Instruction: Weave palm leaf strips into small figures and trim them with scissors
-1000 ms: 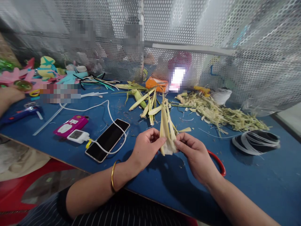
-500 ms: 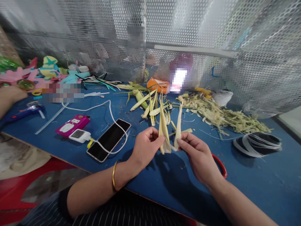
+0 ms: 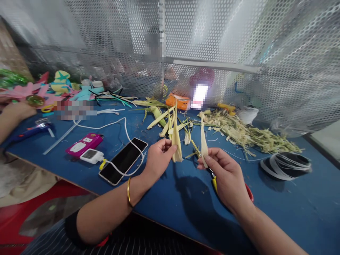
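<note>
Between the thumb and fingers of my left hand [image 3: 160,157] is a broad, pale yellow corn husk [image 3: 176,140], held upright with its thin tip pointing away from me. My right hand [image 3: 225,173] pinches a narrower, whiter husk strip [image 3: 203,141], also upright. The two pieces are apart, with a gap of blue table between them. Beyond my left hand lies a loose pile of green and yellow husks [image 3: 159,118]. Partly hidden under my right hand is a tool with a yellow handle [image 3: 214,184] and a red handle [image 3: 249,193].
Left of my hands lie a black-screened phone [image 3: 123,161], a magenta device [image 3: 84,145] and a white cable [image 3: 124,129]. Shredded plant fibre [image 3: 239,131] is heaped at the back right, near a spool of white line [image 3: 285,166]. Another person's hand [image 3: 20,111] shows at far left.
My hands have moved apart. The left husk has shifted left and the right strip has separated from it. More of the yellow-handled tool now shows under my right hand.
</note>
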Demonstrator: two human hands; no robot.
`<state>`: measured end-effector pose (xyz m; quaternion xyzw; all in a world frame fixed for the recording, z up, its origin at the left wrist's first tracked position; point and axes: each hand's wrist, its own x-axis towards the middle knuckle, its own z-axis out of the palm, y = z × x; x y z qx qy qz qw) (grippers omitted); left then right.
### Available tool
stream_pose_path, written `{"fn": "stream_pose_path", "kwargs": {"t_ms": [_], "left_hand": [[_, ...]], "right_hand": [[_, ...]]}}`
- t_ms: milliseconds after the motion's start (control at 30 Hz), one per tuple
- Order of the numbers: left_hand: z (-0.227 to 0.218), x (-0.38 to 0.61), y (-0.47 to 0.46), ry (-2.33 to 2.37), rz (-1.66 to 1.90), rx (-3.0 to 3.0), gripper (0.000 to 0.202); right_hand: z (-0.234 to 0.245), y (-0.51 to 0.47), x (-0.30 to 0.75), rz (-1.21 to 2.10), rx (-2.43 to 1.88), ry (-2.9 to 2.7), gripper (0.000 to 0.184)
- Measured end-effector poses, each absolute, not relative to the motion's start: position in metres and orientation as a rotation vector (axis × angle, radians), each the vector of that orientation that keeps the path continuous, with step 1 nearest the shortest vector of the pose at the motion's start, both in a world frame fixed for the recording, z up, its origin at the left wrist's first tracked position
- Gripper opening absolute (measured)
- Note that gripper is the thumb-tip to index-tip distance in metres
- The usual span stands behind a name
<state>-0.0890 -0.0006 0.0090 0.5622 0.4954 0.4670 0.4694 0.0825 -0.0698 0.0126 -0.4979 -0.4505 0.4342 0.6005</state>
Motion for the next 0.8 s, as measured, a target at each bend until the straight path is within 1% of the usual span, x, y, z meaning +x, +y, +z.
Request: {"fn": "stream_pose_path", "kwargs": {"t_ms": [133,300,367,433,467,500,567,633,733,800], "left_hand": [[0.012,-0.092,0.011,1.247,1.181,1.456,0.02],[0.03,-0.097,0.046,1.298,1.221,1.603,0.02],[0.037,-0.096,0.059,1.39,1.329,1.674,0.019],[0.044,-0.089,0.061,1.496,1.561,1.737,0.026],[0.046,-0.083,0.057,1.476,1.64,1.762,0.022],[0.048,-0.074,0.05,1.388,1.63,1.773,0.015],[0.049,-0.055,0.029,1.125,1.315,1.753,0.02],[0.048,-0.037,0.009,0.957,1.064,1.576,0.025],[0.044,-0.022,-0.007,0.928,0.984,1.28,0.025],[0.04,-0.021,-0.007,0.94,0.971,1.158,0.024]], "right_hand": [[0.018,-0.069,0.083,0.983,-1.172,-1.055,0.017],[0.028,-0.069,0.085,0.764,-1.249,-1.189,0.022],[0.029,-0.068,0.088,0.65,-1.299,-1.224,0.022],[0.026,-0.066,0.092,0.512,-1.36,-1.269,0.022],[0.025,-0.065,0.095,0.426,-1.394,-1.308,0.022],[0.023,-0.064,0.098,0.325,-1.427,-1.363,0.021],[0.021,-0.062,0.102,0.066,-1.479,-1.508,0.017],[0.02,-0.062,0.105,-0.258,-1.487,-1.69,0.015],[0.022,-0.065,0.105,-0.742,-1.444,-1.947,0.021],[0.023,-0.067,0.103,-0.934,-1.421,-2.06,0.021]]}}
